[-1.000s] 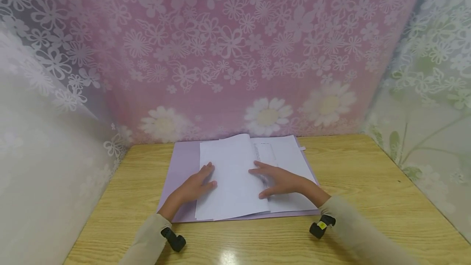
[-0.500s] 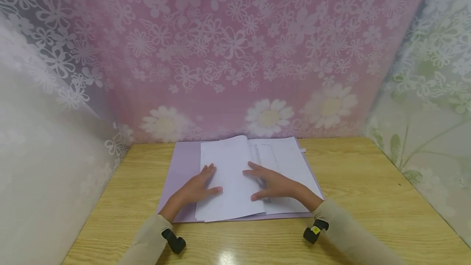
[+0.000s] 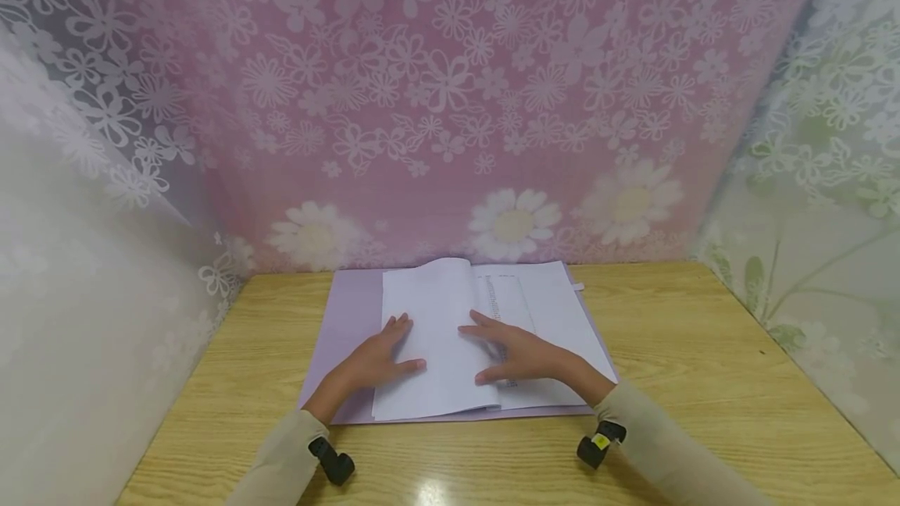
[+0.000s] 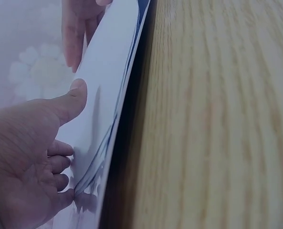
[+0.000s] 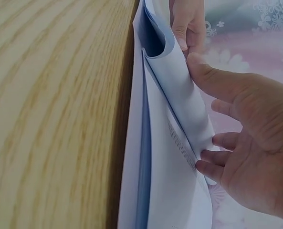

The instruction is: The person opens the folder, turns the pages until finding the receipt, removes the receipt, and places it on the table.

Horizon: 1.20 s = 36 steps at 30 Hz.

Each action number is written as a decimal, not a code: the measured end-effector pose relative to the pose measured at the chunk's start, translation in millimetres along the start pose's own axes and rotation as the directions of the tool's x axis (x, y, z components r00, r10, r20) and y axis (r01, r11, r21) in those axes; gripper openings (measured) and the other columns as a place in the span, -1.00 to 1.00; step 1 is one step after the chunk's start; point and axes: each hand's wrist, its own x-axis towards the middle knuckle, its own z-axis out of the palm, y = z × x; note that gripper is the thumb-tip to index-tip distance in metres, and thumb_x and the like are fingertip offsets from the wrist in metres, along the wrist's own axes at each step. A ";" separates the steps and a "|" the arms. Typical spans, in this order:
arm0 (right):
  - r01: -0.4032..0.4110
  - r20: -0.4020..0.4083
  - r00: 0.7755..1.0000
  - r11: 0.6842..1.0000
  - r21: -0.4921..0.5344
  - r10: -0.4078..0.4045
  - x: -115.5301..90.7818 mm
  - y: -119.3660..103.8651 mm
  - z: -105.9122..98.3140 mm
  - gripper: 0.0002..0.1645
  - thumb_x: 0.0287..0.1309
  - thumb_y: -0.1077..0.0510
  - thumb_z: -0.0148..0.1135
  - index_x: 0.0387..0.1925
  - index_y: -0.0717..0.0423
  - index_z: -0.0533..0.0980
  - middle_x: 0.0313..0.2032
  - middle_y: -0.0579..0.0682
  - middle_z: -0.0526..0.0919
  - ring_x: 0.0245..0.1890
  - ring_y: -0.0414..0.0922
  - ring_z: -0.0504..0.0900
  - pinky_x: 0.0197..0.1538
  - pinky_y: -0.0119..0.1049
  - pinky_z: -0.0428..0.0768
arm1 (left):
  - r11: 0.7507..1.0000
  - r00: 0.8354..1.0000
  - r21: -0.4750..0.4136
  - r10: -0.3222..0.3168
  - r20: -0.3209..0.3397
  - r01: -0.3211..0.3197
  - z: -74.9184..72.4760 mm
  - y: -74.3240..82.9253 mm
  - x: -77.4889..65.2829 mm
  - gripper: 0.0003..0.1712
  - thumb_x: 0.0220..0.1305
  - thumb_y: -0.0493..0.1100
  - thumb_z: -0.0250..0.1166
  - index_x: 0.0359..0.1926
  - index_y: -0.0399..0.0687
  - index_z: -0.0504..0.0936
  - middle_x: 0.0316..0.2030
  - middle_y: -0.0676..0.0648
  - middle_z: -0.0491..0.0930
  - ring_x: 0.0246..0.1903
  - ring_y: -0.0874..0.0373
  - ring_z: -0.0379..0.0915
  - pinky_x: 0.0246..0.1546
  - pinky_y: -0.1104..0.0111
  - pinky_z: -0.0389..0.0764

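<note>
The right hand (image 3: 523,354) lies flat, fingers nearly straight, on a white sheet (image 3: 439,342) that is folded over leftward; its fingertips (image 5: 205,167) press along the curled fold, and the thumb rests against the sheet lower down. This grip is released: nothing is pinched, the sheet is only pressed. In the right wrist view the sheet bulges in a rounded loop near the top of the frame, so the fold is not yet flattened.

The left hand (image 3: 376,358) sits just left of centre in the head view, palm down, fingers straight on the left part of the same sheet, thumb (image 4: 74,95) stretched across the paper. Its grip is also released, steadying the paper by pressing.

The folded sheet lies on top of more white papers (image 3: 555,311), one showing a strip of printed text beside the right hand. All of them rest on an open lilac folder (image 3: 348,318), which lies in the middle of the wooden tabletop (image 3: 703,350), close to the pink floral curtain (image 3: 450,100) at the back.

The step in hand appears to be folding or turning the top sheet over to the left and smoothing it down. The next move likely calls for the right hand to slide along the bulging fold while the left hand holds the paper steady, so the sheets beneath do not shift in the folder.
</note>
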 end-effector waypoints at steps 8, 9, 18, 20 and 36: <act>-0.012 0.027 1.000 0.995 -0.095 0.015 5.2 -1.2 6.9 0.02 0.14 -0.23 0.46 0.54 -0.10 0.26 0.63 0.15 -0.04 0.64 0.14 -0.10 0.59 0.16 0.09 | 0.999 1.000 0.041 -0.009 0.017 0.008 1.6 5.9 1.2 0.01 0.34 0.22 0.33 0.58 -0.20 0.14 0.61 -0.17 0.00 0.62 -0.16 -0.17 0.55 -0.12 0.09; -0.015 0.029 0.999 0.994 -0.106 0.018 5.3 -1.8 7.2 0.01 0.14 -0.23 0.45 0.54 -0.09 0.26 0.62 0.15 -0.04 0.64 0.14 -0.10 0.59 0.15 0.09 | 0.998 1.000 0.062 -0.010 0.019 0.009 1.9 6.4 1.3 0.01 0.35 0.21 0.32 0.58 -0.20 0.14 0.61 -0.17 0.00 0.62 -0.16 -0.17 0.55 -0.11 0.08; -0.032 0.051 0.998 0.985 -0.170 0.041 7.9 -3.5 10.6 -0.01 0.14 -0.25 0.44 0.52 -0.06 0.30 0.63 0.14 -0.06 0.64 0.16 -0.14 0.58 0.18 0.09 | 0.983 1.000 0.184 0.008 -0.001 -0.008 1.5 8.0 -0.4 0.00 0.32 0.19 0.36 0.54 -0.27 0.19 0.58 -0.23 0.09 0.60 -0.20 -0.09 0.57 -0.10 0.04; -0.031 0.055 0.998 0.983 -0.182 0.042 8.7 -4.0 11.0 -0.01 0.15 -0.25 0.44 0.51 -0.05 0.31 0.63 0.14 -0.04 0.64 0.18 -0.13 0.57 0.20 0.11 | 0.980 1.000 0.197 0.015 0.002 -0.015 1.7 7.9 0.2 0.00 0.32 0.19 0.36 0.54 -0.26 0.20 0.58 -0.22 0.09 0.60 -0.18 -0.09 0.57 -0.08 0.04; -0.076 0.069 0.993 0.972 -0.224 0.093 10.0 -17.1 6.8 -0.06 0.12 -0.21 0.48 0.47 -0.04 0.37 0.61 0.15 0.03 0.64 0.16 -0.09 0.56 0.20 0.15 | 0.979 0.999 0.202 -0.035 0.031 0.028 -0.4 12.1 7.2 -0.04 0.25 0.16 0.44 0.52 -0.17 0.29 0.54 -0.22 0.20 0.53 -0.21 0.12 0.47 -0.12 0.27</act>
